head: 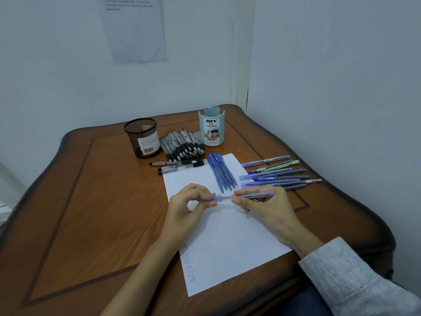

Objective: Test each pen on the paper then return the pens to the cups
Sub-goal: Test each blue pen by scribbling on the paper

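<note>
**Cap work over the paper**

Head view: at frame centre the left hand (189, 201) pinches the cap end of a blue pen (255, 195). The right hand (262, 206) curls round its barrel. The pen lies level just above the paper (227, 242), probably so the cap slides straight. The mesh cup (142, 137) and pale blue cup (211, 128) stand at upper centre, with black pens (182, 144) grouped between them.

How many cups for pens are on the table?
2. A black mesh cup stands at the back left; a light blue cup stands right of it, with black pens between them.
</note>
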{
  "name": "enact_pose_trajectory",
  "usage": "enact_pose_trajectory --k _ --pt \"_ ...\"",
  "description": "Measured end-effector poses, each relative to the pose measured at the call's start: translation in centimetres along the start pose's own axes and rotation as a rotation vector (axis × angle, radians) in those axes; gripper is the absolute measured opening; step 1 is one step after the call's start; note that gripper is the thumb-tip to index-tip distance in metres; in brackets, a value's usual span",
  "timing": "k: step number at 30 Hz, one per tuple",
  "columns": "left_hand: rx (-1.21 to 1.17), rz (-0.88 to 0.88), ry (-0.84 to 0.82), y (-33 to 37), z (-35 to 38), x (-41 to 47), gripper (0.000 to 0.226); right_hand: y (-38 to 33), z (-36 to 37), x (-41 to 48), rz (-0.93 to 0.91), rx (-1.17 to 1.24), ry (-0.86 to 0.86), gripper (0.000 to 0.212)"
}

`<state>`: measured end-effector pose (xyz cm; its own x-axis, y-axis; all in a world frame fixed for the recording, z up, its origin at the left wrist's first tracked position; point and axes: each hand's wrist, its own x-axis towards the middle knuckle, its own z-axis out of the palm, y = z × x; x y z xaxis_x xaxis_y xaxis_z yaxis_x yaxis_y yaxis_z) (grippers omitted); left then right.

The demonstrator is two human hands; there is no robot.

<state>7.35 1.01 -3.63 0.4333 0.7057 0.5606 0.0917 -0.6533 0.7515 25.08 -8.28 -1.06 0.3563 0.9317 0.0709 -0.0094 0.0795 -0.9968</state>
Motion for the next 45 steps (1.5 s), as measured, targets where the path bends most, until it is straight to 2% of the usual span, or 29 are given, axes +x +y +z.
enact_pose_trajectory --k 7,12,15,17,19,21,23,28,33,37,45 --pt "-0.005 -0.001 0.031 0.3 -0.2 0.3 0.014 -0.2 -0.4 0.6 -0.022 -0.113 0.000 0.019" --pt "0.031 0.037 0.072 0.5 -0.3 1.0 0.019 0.3 -1.5 2.1 -0.360 -0.802 -0.019 0.023" --pt "0.130 -0.047 0.061 -0.1 -0.5 1.1 0.028 1.1 -1.6 3.3 -0.520 -0.918 0.052 0.021" --pt "0.252 -0.111 0.054 -0.8 -0.8 1.1 0.036 0.7 -1.6 4.5 -0.414 -0.783 0.174 0.020" --pt "0.370 -0.135 0.019 -1.5 -1.1 1.1 0.039 -0.2 -1.3 5.8 -0.161 -0.577 0.254 0.018" --pt "0.434 -0.157 -0.032 -1.9 -1.0 1.0 0.039 -0.4 -0.5 7.1 -0.004 -0.529 0.274 0.016" --pt "0.467 -0.185 -0.065 -2.1 -1.0 1.0 0.039 -0.6 0.7 8.1 0.052 -0.554 0.285 0.016" --pt "0.486 -0.182 -0.075 -2.3 -1.1 0.9 0.036 0.0 2.2 10.2 0.059 -0.750 0.275 0.022" --pt "0.505 -0.177 -0.070 -2.2 -1.0 0.9 0.035 -0.3 1.6 11.2 0.085 -0.790 0.223 0.031" --pt "0.508 -0.171 -0.070 -2.1 -0.9 0.9 0.035 -1.4 -1.2 12.1 0.015 -0.860 0.254 0.017" --pt "0.518 -0.163 -0.075 -1.9 -0.9 1.0 0.033 0.6 -4.2 14.0 -0.024 -1.226 0.032 0.025"
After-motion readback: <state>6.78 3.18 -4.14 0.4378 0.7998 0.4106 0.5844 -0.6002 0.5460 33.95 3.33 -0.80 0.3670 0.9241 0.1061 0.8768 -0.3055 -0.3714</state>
